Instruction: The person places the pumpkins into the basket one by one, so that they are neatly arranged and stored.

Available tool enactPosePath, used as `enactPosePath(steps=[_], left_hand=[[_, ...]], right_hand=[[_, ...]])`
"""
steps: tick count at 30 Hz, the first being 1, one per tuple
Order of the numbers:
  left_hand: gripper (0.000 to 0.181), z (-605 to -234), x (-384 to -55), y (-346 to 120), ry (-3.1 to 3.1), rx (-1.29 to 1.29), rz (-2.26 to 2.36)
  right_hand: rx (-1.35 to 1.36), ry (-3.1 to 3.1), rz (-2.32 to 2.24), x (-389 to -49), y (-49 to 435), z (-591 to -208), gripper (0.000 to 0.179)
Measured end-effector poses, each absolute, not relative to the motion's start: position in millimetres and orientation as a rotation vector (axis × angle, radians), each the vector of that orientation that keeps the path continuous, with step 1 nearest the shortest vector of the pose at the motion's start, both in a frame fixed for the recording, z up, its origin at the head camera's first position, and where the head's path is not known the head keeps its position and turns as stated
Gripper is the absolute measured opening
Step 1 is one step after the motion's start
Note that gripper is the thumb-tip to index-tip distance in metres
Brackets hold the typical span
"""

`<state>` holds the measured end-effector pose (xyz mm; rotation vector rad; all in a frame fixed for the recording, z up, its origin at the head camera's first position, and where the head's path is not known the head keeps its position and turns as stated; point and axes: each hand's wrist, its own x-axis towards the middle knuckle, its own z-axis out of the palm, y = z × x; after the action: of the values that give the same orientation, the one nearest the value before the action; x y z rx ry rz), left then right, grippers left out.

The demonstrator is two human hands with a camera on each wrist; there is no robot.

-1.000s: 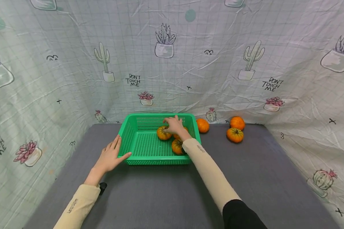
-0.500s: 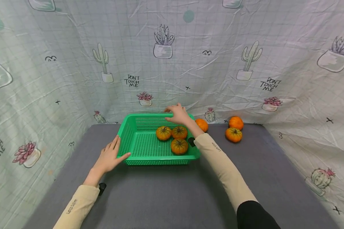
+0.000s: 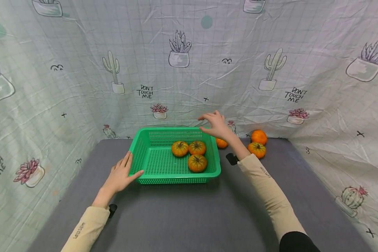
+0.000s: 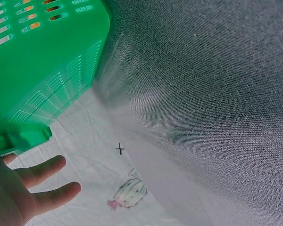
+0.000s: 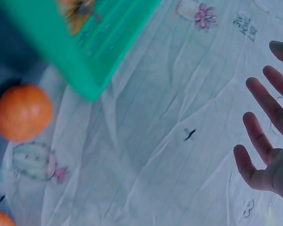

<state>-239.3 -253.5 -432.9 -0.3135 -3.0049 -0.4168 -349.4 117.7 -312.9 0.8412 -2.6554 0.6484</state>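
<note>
A green plastic basket [image 3: 176, 176] holds three small ribbed orange pumpkins, with one pumpkin [image 3: 197, 163] at the front and two side by side behind it. My left hand [image 3: 117, 177] rests at the basket's left front corner, fingers straight and thumb spread along the front rim. Over the back right corner hovers my right hand [image 3: 217, 126], fingers spread and slightly bent, holding nothing. Just below it, a loose pumpkin [image 3: 221, 143] is partly hidden by the hand; the right wrist view shows this orange pumpkin [image 5: 23, 113] beside the basket.
Two more pumpkins sit farther right on the grey table [image 3: 176, 217]: a plain orange pumpkin [image 3: 259, 137] at the back and a striped pumpkin [image 3: 256, 149] in front of it, near the right forearm. A printed cloth [image 3: 182, 87] hangs behind and at both sides.
My right hand has risen out of the basket and moved right, past its back right corner, uncovering the pumpkins inside. The left hand has stayed at the basket's corner.
</note>
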Motion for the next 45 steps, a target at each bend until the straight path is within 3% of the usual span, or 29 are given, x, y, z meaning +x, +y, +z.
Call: enactPosePath(steps=[12, 25, 45], left_hand=[[0.091, -434.0, -239.9, -254.4, -3.003, -0.308, -0.43], [0.092, -433.8, -238.3, -254.9, -2.999, -0.306, -0.437], [0.092, -431.0, -238.0, -252.1, -3.014, -0.296, -0.448]], right_hand=[[0.775, -2.552, 0.543, -339.0, 181.0, -360.3, 0.026], [0.451, -2.543, 0.645, -340.6, 247.7, -419.6, 0.038], [0.062, -2.624, 0.696, -356.6, 302.1, -459.4, 0.055]])
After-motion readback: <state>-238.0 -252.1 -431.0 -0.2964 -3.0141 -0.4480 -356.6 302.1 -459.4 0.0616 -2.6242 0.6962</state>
